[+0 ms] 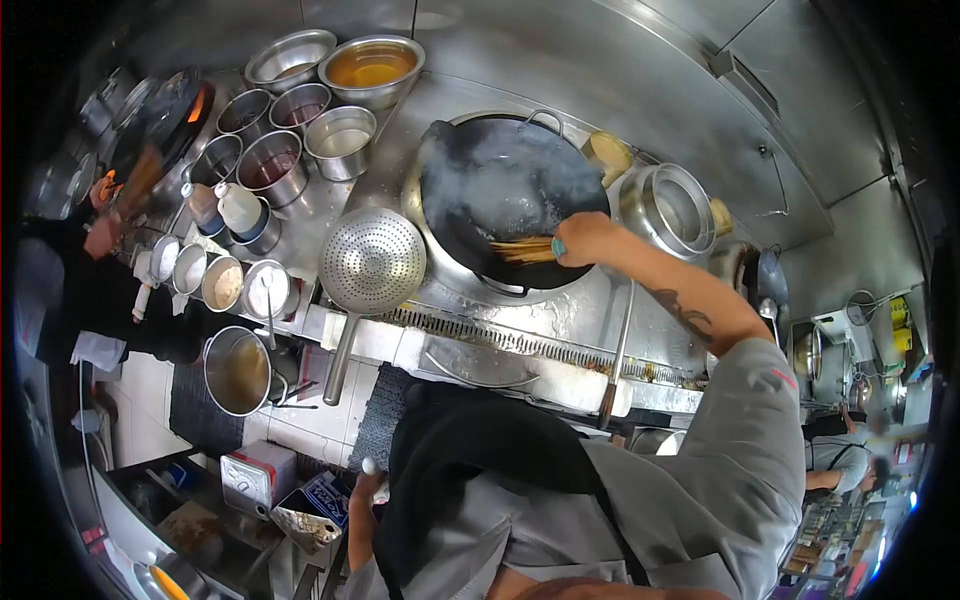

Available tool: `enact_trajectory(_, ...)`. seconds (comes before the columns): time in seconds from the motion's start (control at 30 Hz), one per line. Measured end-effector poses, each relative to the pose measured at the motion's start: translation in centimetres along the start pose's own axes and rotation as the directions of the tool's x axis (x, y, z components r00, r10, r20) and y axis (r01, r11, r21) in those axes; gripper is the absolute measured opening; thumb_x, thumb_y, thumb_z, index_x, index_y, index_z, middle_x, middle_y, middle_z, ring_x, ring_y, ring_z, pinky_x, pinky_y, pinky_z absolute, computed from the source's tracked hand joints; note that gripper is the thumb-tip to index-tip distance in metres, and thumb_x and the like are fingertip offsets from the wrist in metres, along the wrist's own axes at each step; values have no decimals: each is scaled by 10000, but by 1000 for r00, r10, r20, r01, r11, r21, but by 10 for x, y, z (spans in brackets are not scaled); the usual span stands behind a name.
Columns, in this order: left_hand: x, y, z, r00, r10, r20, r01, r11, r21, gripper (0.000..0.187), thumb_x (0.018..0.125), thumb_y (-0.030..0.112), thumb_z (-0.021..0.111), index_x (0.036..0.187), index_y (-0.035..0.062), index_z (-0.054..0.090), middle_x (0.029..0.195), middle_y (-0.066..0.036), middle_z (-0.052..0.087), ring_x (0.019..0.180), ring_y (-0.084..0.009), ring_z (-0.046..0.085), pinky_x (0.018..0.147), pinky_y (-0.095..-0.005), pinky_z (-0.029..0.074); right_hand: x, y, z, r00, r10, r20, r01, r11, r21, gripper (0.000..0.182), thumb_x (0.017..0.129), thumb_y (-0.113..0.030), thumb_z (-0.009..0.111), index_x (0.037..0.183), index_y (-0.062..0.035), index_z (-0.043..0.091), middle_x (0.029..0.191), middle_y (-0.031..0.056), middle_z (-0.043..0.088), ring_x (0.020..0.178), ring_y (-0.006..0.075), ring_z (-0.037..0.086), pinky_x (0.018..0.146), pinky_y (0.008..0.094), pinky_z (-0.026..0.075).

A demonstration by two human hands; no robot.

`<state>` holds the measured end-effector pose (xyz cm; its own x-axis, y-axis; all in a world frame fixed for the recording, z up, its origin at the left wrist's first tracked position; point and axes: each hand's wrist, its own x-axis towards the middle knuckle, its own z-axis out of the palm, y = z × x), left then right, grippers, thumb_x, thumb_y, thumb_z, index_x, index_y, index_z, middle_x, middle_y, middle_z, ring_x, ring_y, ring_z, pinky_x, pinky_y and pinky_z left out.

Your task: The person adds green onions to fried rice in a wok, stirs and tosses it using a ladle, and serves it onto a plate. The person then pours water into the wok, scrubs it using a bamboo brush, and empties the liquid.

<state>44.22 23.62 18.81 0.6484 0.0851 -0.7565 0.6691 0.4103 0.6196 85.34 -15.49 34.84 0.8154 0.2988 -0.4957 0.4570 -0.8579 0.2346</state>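
Observation:
Steam rises from a large black wok (pixel 455 215) on the stove, with some water bubbling in its bottom. My right hand (pixel 585 240) is closed round a bamboo wok brush (pixel 522 250), its bristles against the wok's near inner side. A greenish band shows at the hand. Low by my side, my left hand (pixel 368 487) is closed on something with a rounded whitish end (pixel 371 466); the rest of it is hidden. A perforated strainer (pixel 372 258) lies left of the wok, its handle jutting over the counter edge.
Metal pots of liquid, including a bowl of yellow oil (pixel 372 68), and squeeze bottles (pixel 240 208) stand at the left. Small seasoning tubs (pixel 222 283) line the edge above a stockpot (pixel 237 370). Steel basins (pixel 668 210) sit right. A co-worker's hand (pixel 102 235) is at far left.

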Motion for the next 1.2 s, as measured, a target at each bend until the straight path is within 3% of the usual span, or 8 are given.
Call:
enact_trajectory(0.07, -15, -4, 1, 999, -20, -29, 19, 999, -42, 351, 809, 185, 565, 1116, 15, 580, 989, -165, 596, 982, -277, 587, 829, -343, 450, 19, 15, -13, 990, 80, 119, -90, 993, 79, 333, 691, -330, 657, 856, -42, 682, 817, 162, 679, 790, 323, 665, 710, 425, 536)
enact_trajectory(0.2, -34, -13, 4, 997, -23, -71, 14, 993, -120, 348, 822, 200, 554, 1118, 18, 583, 992, -166, 600, 985, -276, 588, 826, -344, 452, 66, 21, 20, 979, 160, -123, -137, 974, 181, 348, 698, -336, 662, 881, -41, 688, 838, 168, 681, 825, 344, 662, 744, 422, 535)
enact_trajectory(0.33, -33, -10, 12, 996, -19, -92, 3, 984, -176, 347, 835, 216, 542, 1119, 20, 585, 995, -167, 604, 988, -275, 589, 822, -346, 454, 31, 14, 14, 998, 64, 15, -65, 987, 148, 399, 710, -348, 673, 918, -8, 671, 934, 208, 664, 874, 355, 653, 780, 438, 529)
enact_trajectory(0.57, -29, 10, 19, 995, 16, -103, -37, 978, -207, 349, 858, 243, 522, 1122, 25, 589, 1000, -169, 610, 994, -273, 592, 817, -349, 458, 62, -12, 31, 917, 340, -206, -261, 906, 333, 378, 742, -378, 619, 886, -32, 671, 846, 202, 667, 823, 389, 651, 750, 464, 522)
enact_trajectory(0.7, -40, 26, 23, 992, 26, -120, -53, 971, -232, 352, 871, 258, 511, 1124, 27, 591, 1003, -170, 614, 997, -272, 593, 813, -351, 460, -18, 20, 52, 999, 48, -24, -31, 881, 473, 399, 744, -370, 662, 944, -25, 646, 866, 210, 663, 828, 367, 651, 770, 435, 515)
enact_trajectory(0.77, -43, 29, 25, 992, 28, -123, -56, 970, -235, 354, 878, 266, 505, 1125, 29, 592, 1005, -171, 616, 999, -271, 594, 812, -352, 461, -20, 83, 68, 943, 332, -8, -300, 864, 403, 398, 757, -349, 651, 1013, -44, 649, 904, 197, 664, 849, 356, 648, 781, 428, 512)
enact_trajectory(0.87, -39, 22, 18, 993, 33, -111, -55, 979, -195, 352, 878, 271, 506, 1119, 30, 594, 998, -167, 617, 988, -269, 594, 802, -352, 463, -10, 72, 108, 911, 388, -142, -340, 899, 275, 440, 751, -362, 664, 1086, -77, 649, 954, 202, 658, 882, 352, 643, 798, 430, 509)
enact_trajectory(1.2, -9, -35, -20, 997, 29, -78, -26, 999, 37, 337, 865, 279, 525, 1084, 33, 600, 959, -150, 616, 931, -256, 595, 756, -352, 467, 109, 57, 79, 865, 395, -310, -82, 721, 688, 401, 733, -402, 658, 962, -73, 660, 895, 184, 660, 874, 356, 640, 790, 443, 505)
